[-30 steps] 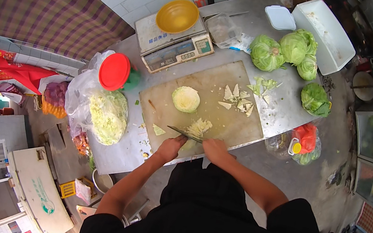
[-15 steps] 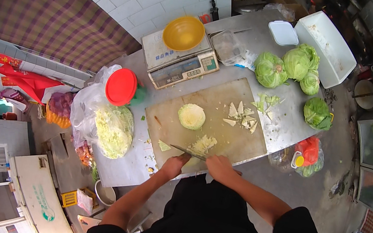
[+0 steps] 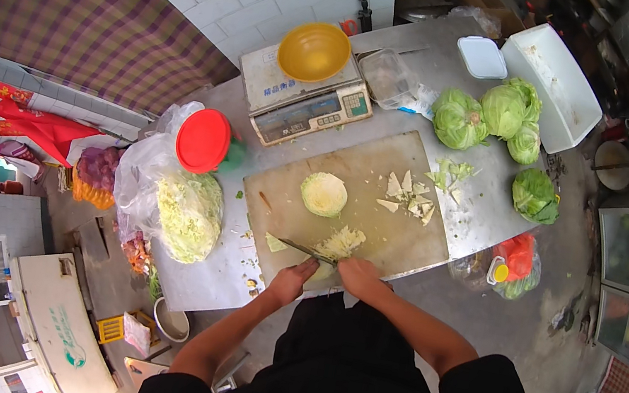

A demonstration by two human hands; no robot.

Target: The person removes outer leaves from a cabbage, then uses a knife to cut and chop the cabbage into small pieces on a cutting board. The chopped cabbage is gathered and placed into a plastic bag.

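A knife (image 3: 296, 245) lies low across the near edge of the cutting board (image 3: 274, 189), its blade reaching out to the left. My right hand (image 3: 357, 276) is closed on its handle. Close beside it, my left hand (image 3: 293, 279) has its fingers pressed together against the near side of the blade; what they hold, if anything, is hidden. Just beyond the knife is a small heap of shredded cabbage (image 3: 341, 243). A cut cabbage half (image 3: 324, 194) rests farther back on the board, and a flat pale piece (image 3: 275, 243) lies near the blade's left end.
Cabbage core chunks (image 3: 414, 202) are scattered at the board's right, beside leaf scraps (image 3: 450, 172). A clear bag of shredded cabbage (image 3: 189, 216) and a red-lidded tub (image 3: 203, 141) stand left. Behind are a scale (image 3: 281, 98) with a yellow bowl (image 3: 314, 52), whole cabbages (image 3: 460, 119) and a white bin (image 3: 554, 87).
Both hands and the knife have shifted slightly left. The blade tip now sits a little farther left and up. The cabbage half and the heap stay where they were.
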